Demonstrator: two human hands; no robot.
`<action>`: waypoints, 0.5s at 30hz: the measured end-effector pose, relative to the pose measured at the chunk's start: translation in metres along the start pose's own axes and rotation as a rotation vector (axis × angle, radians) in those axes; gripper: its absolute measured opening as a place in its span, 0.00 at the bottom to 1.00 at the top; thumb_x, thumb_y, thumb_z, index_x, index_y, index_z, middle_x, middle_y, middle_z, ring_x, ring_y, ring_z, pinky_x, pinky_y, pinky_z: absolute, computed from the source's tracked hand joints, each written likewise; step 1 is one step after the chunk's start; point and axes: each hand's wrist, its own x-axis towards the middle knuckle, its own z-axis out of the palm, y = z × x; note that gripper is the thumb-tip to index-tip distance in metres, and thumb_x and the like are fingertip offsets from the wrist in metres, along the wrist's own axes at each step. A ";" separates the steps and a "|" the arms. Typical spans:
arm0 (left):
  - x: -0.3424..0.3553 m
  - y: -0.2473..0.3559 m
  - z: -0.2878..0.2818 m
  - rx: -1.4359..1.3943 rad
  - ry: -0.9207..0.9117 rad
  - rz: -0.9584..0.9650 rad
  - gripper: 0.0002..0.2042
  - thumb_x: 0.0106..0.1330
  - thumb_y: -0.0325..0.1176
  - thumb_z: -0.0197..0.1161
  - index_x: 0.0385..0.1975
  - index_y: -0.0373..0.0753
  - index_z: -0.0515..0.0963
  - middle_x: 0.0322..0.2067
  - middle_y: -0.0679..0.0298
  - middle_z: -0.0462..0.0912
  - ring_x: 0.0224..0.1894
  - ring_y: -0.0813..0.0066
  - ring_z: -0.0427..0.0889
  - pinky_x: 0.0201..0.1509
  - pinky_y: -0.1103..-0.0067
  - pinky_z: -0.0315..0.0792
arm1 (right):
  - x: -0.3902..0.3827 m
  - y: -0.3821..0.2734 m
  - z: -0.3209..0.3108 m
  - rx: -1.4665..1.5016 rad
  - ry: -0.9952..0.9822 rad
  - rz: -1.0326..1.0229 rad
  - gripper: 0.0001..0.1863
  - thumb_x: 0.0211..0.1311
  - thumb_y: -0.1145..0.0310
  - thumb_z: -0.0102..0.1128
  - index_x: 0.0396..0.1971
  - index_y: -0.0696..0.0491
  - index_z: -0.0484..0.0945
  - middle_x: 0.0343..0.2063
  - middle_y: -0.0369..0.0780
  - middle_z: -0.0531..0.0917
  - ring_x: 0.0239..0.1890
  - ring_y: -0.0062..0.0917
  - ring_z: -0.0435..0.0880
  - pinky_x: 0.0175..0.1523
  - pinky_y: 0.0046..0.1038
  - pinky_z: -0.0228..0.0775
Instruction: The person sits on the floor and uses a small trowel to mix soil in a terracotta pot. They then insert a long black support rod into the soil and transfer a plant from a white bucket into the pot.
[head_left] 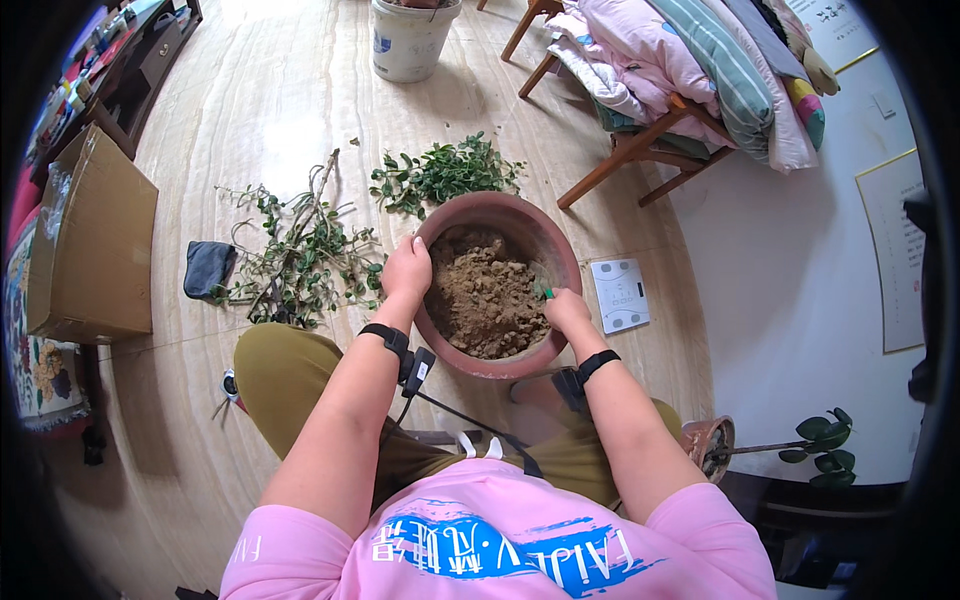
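A large reddish-brown flowerpot (450, 357) stands on the floor between my knees, holding loose, lumpy brown soil (490, 300). My left hand (407, 268) grips its left rim, thumb on top. At the right inner wall, my right hand (568, 311) is closed around a small tool with a green part (549, 293). Most of that tool is hidden by my fist and the soil, so its exact kind does not show. Just beyond the pot lies a pile of leafy green cuttings (450, 172). Bare-stemmed leafy branches (305, 245) spread on the floor to its left.
Right of the pot lies a white flat scale (620, 295). A black pouch (209, 269) and a cardboard box (100, 240) are at the left. Far off stand a white bucket (412, 45) and a wooden chair (630, 150) piled with bedding. A potted plant (708, 445) sits near my right knee.
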 end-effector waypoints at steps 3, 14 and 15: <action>0.004 -0.005 0.000 0.023 0.006 0.012 0.20 0.72 0.48 0.41 0.49 0.43 0.76 0.43 0.48 0.83 0.47 0.44 0.80 0.51 0.56 0.72 | -0.006 -0.014 0.001 0.046 -0.014 0.009 0.15 0.62 0.65 0.53 0.47 0.50 0.80 0.45 0.47 0.84 0.51 0.43 0.81 0.54 0.43 0.74; 0.003 -0.007 0.000 0.032 -0.003 0.017 0.21 0.72 0.49 0.40 0.51 0.44 0.76 0.44 0.48 0.83 0.47 0.44 0.80 0.52 0.56 0.72 | -0.105 -0.026 -0.010 -0.091 0.061 -0.193 0.19 0.63 0.64 0.53 0.53 0.49 0.74 0.31 0.48 0.86 0.38 0.44 0.86 0.43 0.47 0.76; 0.002 -0.007 0.000 0.033 0.002 0.017 0.21 0.72 0.49 0.40 0.51 0.44 0.76 0.44 0.48 0.83 0.48 0.44 0.80 0.52 0.56 0.72 | -0.112 -0.020 -0.018 -0.106 0.049 -0.212 0.19 0.63 0.63 0.53 0.54 0.48 0.74 0.31 0.47 0.86 0.38 0.44 0.86 0.43 0.47 0.76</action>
